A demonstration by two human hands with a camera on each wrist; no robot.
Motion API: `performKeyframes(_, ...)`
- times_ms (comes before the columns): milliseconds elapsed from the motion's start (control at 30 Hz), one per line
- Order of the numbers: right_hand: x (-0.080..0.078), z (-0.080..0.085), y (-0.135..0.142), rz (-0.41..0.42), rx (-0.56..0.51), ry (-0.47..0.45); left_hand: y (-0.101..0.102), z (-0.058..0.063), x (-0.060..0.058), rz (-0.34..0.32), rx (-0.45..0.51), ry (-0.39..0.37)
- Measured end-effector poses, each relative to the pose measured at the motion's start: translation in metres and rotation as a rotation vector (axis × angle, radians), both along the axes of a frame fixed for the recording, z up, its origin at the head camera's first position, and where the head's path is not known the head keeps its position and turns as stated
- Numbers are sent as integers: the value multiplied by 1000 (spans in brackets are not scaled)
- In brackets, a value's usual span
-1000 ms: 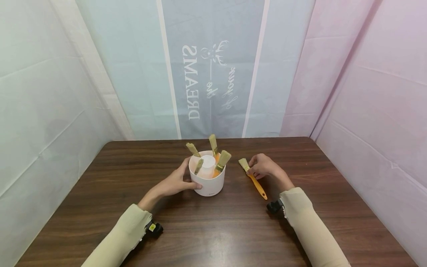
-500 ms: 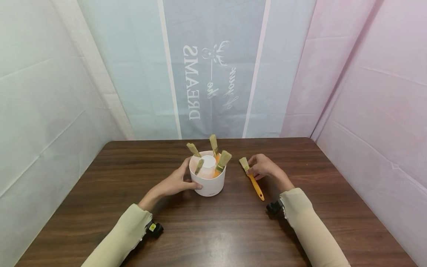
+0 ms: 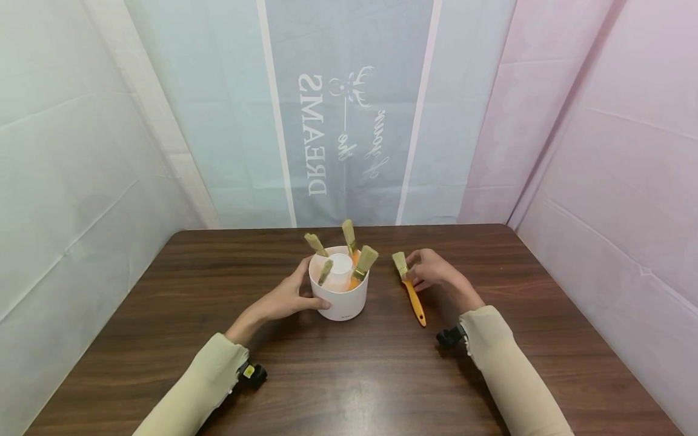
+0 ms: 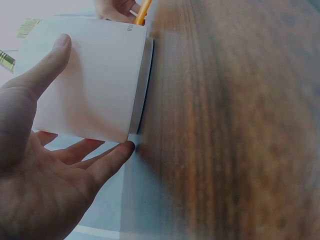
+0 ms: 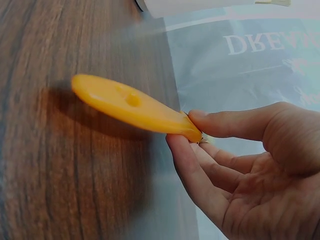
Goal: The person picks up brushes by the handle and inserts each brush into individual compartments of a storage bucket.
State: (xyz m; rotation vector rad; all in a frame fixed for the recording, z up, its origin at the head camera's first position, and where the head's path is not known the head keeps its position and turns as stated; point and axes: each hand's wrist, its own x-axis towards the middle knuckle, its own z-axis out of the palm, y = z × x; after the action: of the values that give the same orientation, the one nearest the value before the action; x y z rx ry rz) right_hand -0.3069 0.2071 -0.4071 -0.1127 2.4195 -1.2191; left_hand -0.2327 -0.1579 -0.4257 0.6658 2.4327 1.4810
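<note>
My left hand (image 3: 283, 297) grips the side of a round white holder (image 3: 345, 306), thumb on the near wall and fingers round the left side. Several paintbrushes stand in it bristles up, among them a wide paintbrush (image 3: 366, 260) leaning right over the rim. To the right, my right hand (image 3: 433, 270) pinches another paintbrush (image 3: 412, 297) between thumb and fingers near its metal collar. Its bristles point away and its orange handle slants toward me. In the right wrist view the handle (image 5: 125, 102) hangs close over the wood, with a shadow below it.
Dark wood-grain table (image 3: 349, 369) lies under both hands. A printed cloth (image 3: 349, 121) hangs behind its far edge, and pale sheets (image 3: 616, 151) close off the left and right sides. A black strap device sits on each wrist.
The paintbrush in my right hand has turned, its handle end swinging left and its bristles shifting slightly away from me. The left hand and the holder have stayed put.
</note>
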Motion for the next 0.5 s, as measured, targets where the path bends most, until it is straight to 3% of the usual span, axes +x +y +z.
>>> performKeyframes(500, 4, 10, 1, 72, -81, 31, 1, 0, -1, -3, 8, -8)
